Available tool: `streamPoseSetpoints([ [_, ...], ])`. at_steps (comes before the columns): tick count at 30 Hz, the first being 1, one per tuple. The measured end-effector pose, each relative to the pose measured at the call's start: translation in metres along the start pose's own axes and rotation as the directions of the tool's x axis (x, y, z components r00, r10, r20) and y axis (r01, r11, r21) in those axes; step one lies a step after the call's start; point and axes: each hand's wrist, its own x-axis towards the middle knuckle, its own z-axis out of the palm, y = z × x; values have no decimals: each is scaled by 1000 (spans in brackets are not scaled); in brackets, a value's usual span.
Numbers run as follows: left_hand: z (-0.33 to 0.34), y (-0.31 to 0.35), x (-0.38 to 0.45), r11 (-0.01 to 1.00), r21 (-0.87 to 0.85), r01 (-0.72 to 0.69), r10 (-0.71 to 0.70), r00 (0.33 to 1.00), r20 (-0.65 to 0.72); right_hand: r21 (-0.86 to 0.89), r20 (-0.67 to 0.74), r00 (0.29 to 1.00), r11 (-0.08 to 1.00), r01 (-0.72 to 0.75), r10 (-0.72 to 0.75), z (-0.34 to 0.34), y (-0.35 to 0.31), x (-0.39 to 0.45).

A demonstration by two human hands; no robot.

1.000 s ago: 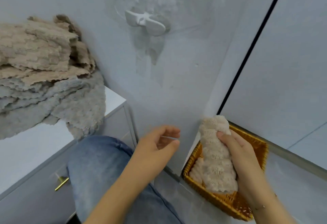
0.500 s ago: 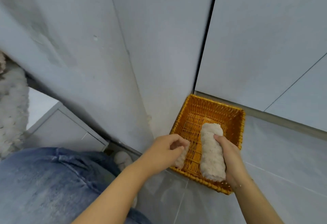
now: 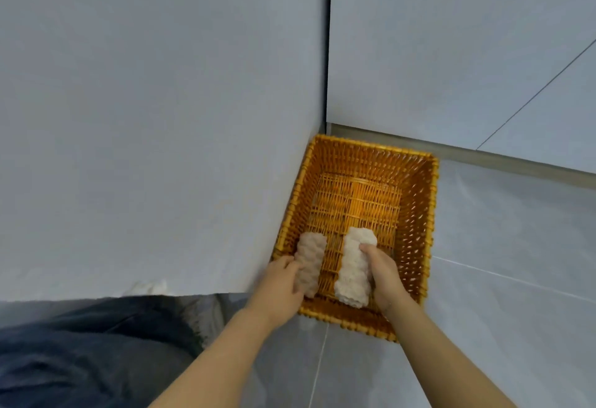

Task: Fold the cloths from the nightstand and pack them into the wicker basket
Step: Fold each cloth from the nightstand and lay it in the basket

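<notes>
The left hand [image 3: 280, 281] grips the near end of a tan roll [image 3: 310, 262], fingers curled round its left side. The right hand [image 3: 382, 273] grips a white roll [image 3: 353, 267] from the right, thumb on top. Both rolls lie lengthwise in the near half of the basket [image 3: 422, 214], side by side with a gap between them, the tan one against the left wall. The basket sits on the floor [image 3: 500, 311] in the corner, its left rim against the wall [image 3: 161, 117]. A denim-clad leg [image 3: 90, 349] shows near left.

Judgement: the packing step is in hand. Next, both hands need to let go and the rolls should be closed up together, leaving room for further cloths. The nightstand is out of view.
</notes>
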Motion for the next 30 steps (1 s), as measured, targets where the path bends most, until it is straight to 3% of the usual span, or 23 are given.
streamPoseSetpoints([
  [4, 18, -14, 11, 998, 33, 48, -48, 998, 26, 39, -78, 997, 999, 3, 0, 1, 18, 38],
  [7, 24, -17, 18, 996, 57, 70, -70, 997, 11, 196, -228, 972, 981, -10, 55, 4, 27, 56],
  [10, 26, -19, 23, 994, 67, 85, -84, 996, -20, 350, -370, 928, 932, 99, 41, 8, 27, 64],
  [13, 30, -20, 24, 991, 108, 84, -81, 996, -33, 480, -370, 928, 865, 149, 46, 11, 27, 66],
  [18, 32, -21, 23, 990, 112, 88, -85, 996, -25, 537, -318, 940, 841, 70, 125, 11, 37, 69],
  [20, 31, -21, 22, 993, 93, 77, -75, 997, -25, 313, -328, 938, 950, -6, 114, 6, 41, 64],
  [22, 30, -20, 22, 995, 71, 70, -68, 997, -24, -105, -322, 945, 990, -93, 54, 1, 43, 59],
  [25, 30, -19, 21, 995, 61, 74, -72, 997, -21, -517, -198, 980, 847, -124, 23, -9, 47, 58],
  [27, 30, -17, 21, 995, 64, 75, -74, 997, -16, -735, -90, 996, 675, -71, 8, -12, 45, 60],
  [30, 29, -17, 20, 996, 56, 75, -75, 997, -10, -898, 53, 997, 434, 76, -64, -9, 44, 60],
])
